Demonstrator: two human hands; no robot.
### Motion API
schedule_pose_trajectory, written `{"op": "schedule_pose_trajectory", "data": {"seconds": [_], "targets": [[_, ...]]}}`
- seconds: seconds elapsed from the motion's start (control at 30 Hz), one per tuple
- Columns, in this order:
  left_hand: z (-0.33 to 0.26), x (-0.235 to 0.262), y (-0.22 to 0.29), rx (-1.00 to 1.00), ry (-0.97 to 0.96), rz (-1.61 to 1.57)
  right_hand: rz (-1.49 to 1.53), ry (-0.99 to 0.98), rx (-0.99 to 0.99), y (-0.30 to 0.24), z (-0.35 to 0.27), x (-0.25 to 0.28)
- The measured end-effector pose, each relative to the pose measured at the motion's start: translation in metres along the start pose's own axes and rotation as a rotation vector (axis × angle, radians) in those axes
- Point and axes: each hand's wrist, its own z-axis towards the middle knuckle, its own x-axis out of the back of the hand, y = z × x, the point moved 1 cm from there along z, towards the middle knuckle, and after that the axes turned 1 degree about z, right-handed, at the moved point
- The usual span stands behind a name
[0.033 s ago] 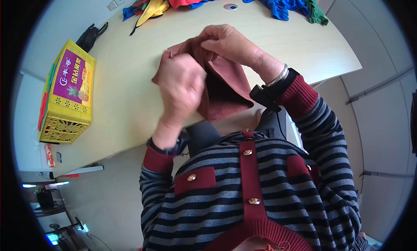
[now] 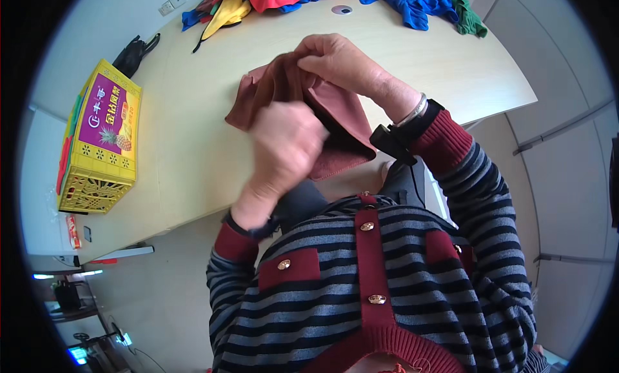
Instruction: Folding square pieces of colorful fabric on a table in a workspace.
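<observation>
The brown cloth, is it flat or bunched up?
Bunched up. The brown cloth rises in folds where the right hand pinches it, and a dark gap shows between its layers.

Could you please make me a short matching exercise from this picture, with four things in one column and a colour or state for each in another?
Column one:
1. Crate
2. Right hand
3. Bag
4. Cloth

Column two:
A. Black, at the far end of the crate
B. Reddish-brown, partly hidden by the blurred left hand
C. Yellow, with a purple panel on it
D. Pinching the cloth with thumb and finger

Right pairs: 1-C, 2-D, 3-A, 4-B
</observation>
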Motion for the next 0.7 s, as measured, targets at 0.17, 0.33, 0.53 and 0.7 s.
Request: {"op": "schedule_pose_trajectory", "data": {"seconds": [0.17, 0.33, 0.53, 0.7], "targets": [[-0.063, -0.047, 0.036, -0.14, -0.424, 0.284, 0.036, 0.139, 0.061, -0.002, 0.015, 0.011], [-0.068, -0.019, 0.024, -0.098, -0.612, 0.239, 0.186, 0.245, 0.137, -0.029, 0.011, 0.038], [-0.022, 0.059, 0.021, 0.008, -0.4, 0.265, 0.262, 0.201, 0.441, -0.046, 0.006, 0.109], [0.018, 0.119, -0.004, 0.04, -0.241, 0.393, 0.478, 0.355, 0.12, -0.068, -0.008, 0.139]]}}
